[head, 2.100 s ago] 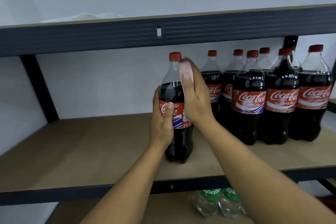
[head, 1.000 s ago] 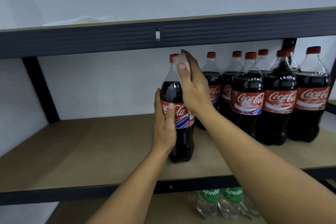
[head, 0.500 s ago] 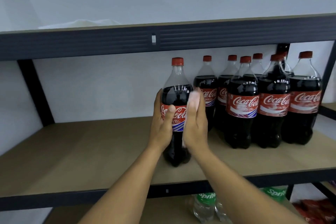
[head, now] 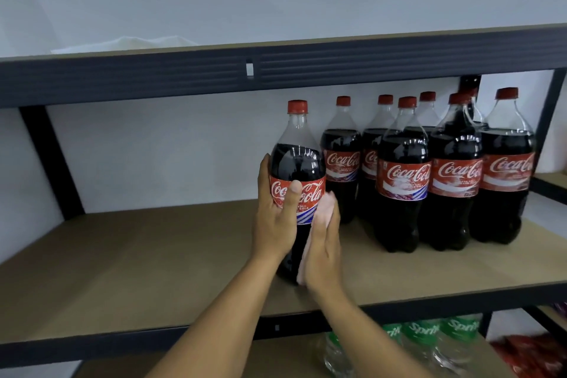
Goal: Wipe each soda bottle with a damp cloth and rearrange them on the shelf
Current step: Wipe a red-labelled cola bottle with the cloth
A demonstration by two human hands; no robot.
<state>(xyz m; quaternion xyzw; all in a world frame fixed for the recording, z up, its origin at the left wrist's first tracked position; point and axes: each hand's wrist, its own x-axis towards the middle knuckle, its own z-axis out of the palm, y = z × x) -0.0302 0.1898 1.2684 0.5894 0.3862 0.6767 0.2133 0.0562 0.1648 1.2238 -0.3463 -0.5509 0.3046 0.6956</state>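
A large cola bottle (head: 297,159) with a red cap and red label stands upright on the brown middle shelf (head: 138,258), apart from the others. My left hand (head: 276,212) grips its label from the left, thumb across the front. My right hand (head: 323,250) presses a pale pink cloth (head: 323,212) flat against the bottle's lower right side. Several more cola bottles (head: 403,175) stand grouped to the right on the same shelf.
The dark metal beam of the upper shelf (head: 276,70) runs just above the bottle caps. A white bundle (head: 129,43) lies on that upper shelf. Green-labelled Sprite bottles (head: 429,337) and red packets (head: 534,353) sit on the shelf below. A black upright (head: 49,159) stands at the left.
My right hand with the cloth has slid from the bottle's neck down to its lower side. The bottle has turned so its label faces forward. My left hand stays on the label.
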